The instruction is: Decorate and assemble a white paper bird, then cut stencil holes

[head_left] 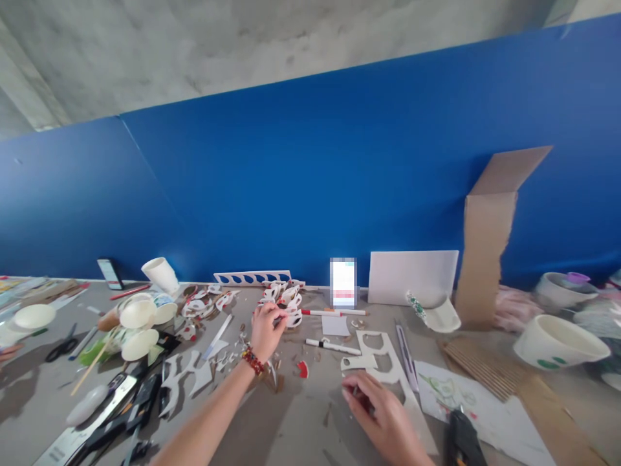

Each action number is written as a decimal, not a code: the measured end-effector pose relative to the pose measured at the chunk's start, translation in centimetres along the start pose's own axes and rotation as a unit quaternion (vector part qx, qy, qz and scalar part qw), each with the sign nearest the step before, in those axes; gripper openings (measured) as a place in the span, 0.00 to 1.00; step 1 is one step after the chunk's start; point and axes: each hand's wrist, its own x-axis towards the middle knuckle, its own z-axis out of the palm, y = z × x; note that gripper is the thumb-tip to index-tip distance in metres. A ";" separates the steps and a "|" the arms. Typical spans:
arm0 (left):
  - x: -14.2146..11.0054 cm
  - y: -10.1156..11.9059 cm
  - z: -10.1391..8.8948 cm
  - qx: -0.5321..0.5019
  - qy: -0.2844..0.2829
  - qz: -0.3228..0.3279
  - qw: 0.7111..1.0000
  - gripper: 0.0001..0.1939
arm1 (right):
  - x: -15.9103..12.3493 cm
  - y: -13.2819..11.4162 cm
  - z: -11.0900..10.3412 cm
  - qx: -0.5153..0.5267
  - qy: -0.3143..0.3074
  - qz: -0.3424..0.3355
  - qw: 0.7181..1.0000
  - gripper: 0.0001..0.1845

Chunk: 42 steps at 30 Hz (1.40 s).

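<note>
My left hand (pixel 266 329), with a beaded bracelet on the wrist, reaches forward to a pile of small white cutouts (pixel 292 301) with red parts and holes. Its fingers are pinched together at the near edge of the pile, and whatever is between them is hidden. My right hand (pixel 381 411) hovers low on the right, fingers loosely curled and the thumb apart, with nothing visible in it. Just past it lies a white sheet with cut-out openings (pixel 395 375). A small red-and-white scrap (pixel 303 369) rests on the table between my hands.
Beyond the hands are a white marker (pixel 332 347), a lit phone (pixel 343 283) and a leaning white board (pixel 412 277). Tweezers (pixel 406 356), a glue gun (pixel 463 440) and a cardboard strip (pixel 488 259) stand right. Cups (pixel 161 275), scissors (pixel 62 348) and paper scraps crowd the left.
</note>
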 end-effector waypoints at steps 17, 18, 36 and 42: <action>-3.1 1.1 -0.3 0.000 -0.043 0.014 0.999 0.08 | 0.0 -0.5 -0.2 -0.002 -0.023 0.018 1.000 0.09; -3.3 1.2 -0.6 0.001 -0.049 0.015 0.999 0.08 | 0.0 -0.4 -0.2 -0.002 -0.023 0.020 1.000 0.10; -4.2 2.7 -4.8 -0.062 -0.037 0.065 0.995 0.04 | 6.4 -0.8 -0.4 -0.265 -0.107 0.035 0.958 0.08; -3.9 3.2 -4.6 -0.089 -0.016 0.073 0.993 0.04 | 9.0 0.8 0.6 -0.295 -0.139 0.016 0.945 0.10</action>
